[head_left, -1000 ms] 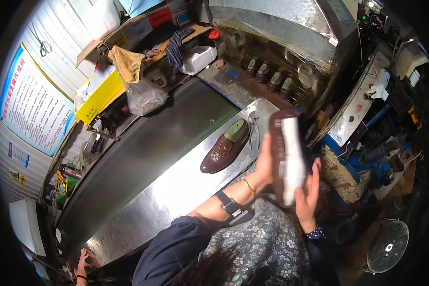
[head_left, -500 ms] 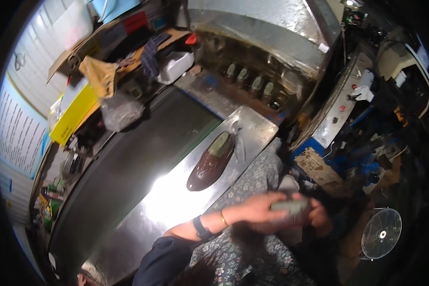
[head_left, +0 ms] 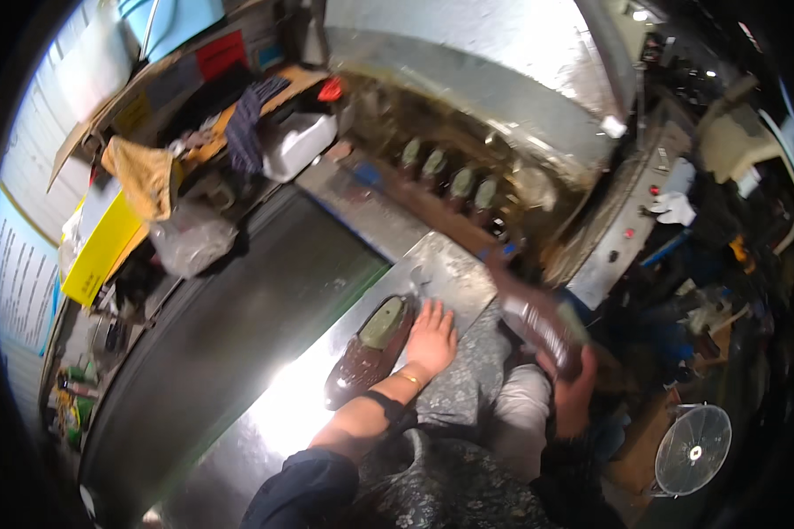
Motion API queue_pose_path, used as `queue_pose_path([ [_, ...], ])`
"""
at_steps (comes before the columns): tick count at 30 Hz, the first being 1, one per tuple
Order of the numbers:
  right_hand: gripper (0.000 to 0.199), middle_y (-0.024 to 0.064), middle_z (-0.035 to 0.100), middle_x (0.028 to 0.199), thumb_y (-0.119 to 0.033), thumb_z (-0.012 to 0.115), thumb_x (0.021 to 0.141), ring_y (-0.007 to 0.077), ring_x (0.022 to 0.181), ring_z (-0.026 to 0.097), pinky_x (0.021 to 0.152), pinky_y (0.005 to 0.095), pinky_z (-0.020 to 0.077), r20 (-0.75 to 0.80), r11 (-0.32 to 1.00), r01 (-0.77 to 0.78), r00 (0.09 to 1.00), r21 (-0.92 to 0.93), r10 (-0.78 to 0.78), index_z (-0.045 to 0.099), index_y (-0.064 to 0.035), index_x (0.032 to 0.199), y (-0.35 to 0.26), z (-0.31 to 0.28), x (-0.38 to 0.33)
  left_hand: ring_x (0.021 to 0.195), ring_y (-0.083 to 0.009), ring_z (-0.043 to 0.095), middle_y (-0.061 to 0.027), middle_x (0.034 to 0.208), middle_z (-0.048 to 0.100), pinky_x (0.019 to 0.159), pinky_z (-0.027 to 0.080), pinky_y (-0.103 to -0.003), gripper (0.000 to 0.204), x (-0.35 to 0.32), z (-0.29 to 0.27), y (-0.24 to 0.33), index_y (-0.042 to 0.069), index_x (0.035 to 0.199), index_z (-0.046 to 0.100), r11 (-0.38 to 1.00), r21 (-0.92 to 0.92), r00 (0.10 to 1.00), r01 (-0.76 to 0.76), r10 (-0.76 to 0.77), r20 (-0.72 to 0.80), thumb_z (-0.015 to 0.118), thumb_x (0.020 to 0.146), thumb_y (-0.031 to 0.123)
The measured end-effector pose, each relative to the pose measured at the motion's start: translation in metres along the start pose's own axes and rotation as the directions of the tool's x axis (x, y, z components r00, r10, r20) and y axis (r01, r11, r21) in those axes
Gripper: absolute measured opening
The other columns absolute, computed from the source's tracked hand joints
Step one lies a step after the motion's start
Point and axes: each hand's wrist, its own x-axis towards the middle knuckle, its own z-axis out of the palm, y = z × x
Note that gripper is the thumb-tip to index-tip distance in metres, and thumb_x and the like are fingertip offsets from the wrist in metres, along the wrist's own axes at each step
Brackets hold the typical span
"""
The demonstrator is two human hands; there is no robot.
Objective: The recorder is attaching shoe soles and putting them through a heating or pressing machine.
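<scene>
A brown shoe (head_left: 359,364) with a green last inside lies on the shiny metal sheet (head_left: 454,269). Right beside it, my left hand (head_left: 432,338) rests with fingers stretched out toward the sheet's far end, holding nothing. My right hand (head_left: 573,385) grips one end of a second brown shoe (head_left: 538,322), which is smeared by motion. That shoe is tilted, its other end pointing up toward the far machine. Part of a green last shows at its side.
Several shoes on green lasts (head_left: 461,183) stand inside the open machine (head_left: 468,97) ahead. A dark conveyor belt (head_left: 247,300) runs along the left. On the right are a control panel (head_left: 631,212) with red buttons and a round fan (head_left: 692,451). A yellow box (head_left: 101,242) sits at far left.
My left hand has let go of the second shoe and moved left onto the sheet beside the other shoe. My right hand now holds the second shoe alone, swung upward. The view has shifted.
</scene>
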Motion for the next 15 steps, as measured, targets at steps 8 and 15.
queue_pose_path([
  [8, 0.087, 0.0362, 0.059, 0.119, -0.054, 0.061, 0.086, 0.0453, 0.113, 0.058, 0.095, 0.0467, 0.0471, 0.298, -0.357, 0.259, 0.953, -0.898, -0.056, 0.039, 0.0104, 0.140, 0.100, 0.058, 0.273, 0.140, -0.0419, 0.033, -0.0231, 0.146, 0.042, 0.112, 0.033, -0.051, 0.048, 0.016, -0.008, 0.014, 0.004, 0.134, 0.053, 0.997, -0.073, 1.000, -0.029, 0.028, -0.006, 0.055, 0.089, 0.023],
  [15, 0.093, 0.0371, 0.059, 0.120, -0.065, 0.055, 0.085, 0.0457, 0.117, 0.057, 0.100, 0.0460, 0.0443, 0.106, -0.199, 0.094, 0.993, -0.975, -0.049, 0.049, 0.0180, 0.125, 0.138, 0.061, 0.375, 0.140, -0.0427, 0.032, -0.0233, 0.145, 0.042, 0.113, 0.030, -0.049, 0.050, 0.014, -0.017, 0.010, 0.003, 0.136, 0.050, 0.998, -0.068, 1.000, -0.002, 0.004, 0.017, 0.054, 0.090, 0.023],
])
